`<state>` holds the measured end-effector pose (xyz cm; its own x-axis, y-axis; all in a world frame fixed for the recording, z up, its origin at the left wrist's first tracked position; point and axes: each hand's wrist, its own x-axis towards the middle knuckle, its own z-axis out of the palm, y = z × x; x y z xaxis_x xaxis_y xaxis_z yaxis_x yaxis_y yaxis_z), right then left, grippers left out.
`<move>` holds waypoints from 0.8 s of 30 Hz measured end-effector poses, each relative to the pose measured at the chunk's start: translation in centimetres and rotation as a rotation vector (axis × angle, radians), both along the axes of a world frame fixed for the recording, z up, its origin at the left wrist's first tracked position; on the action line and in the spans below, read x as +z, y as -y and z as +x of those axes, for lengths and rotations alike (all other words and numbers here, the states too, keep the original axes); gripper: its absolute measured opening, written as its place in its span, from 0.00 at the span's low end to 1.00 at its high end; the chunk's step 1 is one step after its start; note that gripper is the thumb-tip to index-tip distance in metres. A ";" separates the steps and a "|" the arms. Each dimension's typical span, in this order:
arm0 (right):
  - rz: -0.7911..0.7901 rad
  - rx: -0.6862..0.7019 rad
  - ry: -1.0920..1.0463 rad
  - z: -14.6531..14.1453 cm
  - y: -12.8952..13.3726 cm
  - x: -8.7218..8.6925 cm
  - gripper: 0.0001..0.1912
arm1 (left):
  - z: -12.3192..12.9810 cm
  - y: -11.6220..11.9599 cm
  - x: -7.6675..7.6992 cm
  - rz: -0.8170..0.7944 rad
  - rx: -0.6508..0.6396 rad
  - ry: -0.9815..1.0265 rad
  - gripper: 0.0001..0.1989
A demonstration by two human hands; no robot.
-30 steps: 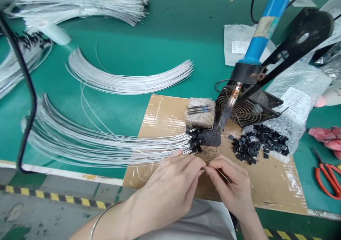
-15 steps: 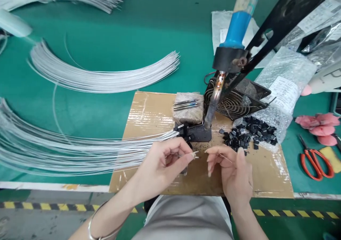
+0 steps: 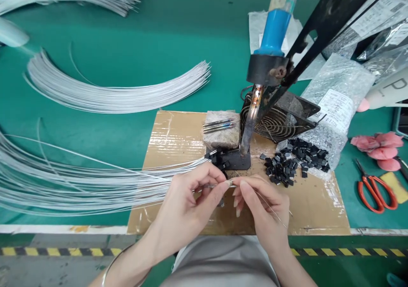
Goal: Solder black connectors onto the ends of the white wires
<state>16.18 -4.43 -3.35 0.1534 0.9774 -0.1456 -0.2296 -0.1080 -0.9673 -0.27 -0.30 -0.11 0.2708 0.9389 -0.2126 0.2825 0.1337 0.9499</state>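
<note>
White wire (image 3: 234, 186) pinched between thumb and fingertips of left hand (image 3: 197, 195); right hand (image 3: 264, 202), fingers curled, pinches at its end and also carries thin solder strand (image 3: 269, 206). Both hands meet above cardboard (image 3: 178, 138), just near of soldering stand base (image 3: 237, 160). Black connectors (image 3: 299, 159) lie loose to the right.
</note>
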 end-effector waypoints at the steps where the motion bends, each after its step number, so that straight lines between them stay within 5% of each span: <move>1: -0.013 0.003 -0.039 -0.1 0.0 0.0 0.07 | 0.0 0.1 0.0 -0.003 0.000 0.011 0.09; 24: -0.359 0.103 -0.310 1.3 -0.9 1.0 0.12 | 0.0 0.7 -0.3 -0.073 -0.052 0.042 0.14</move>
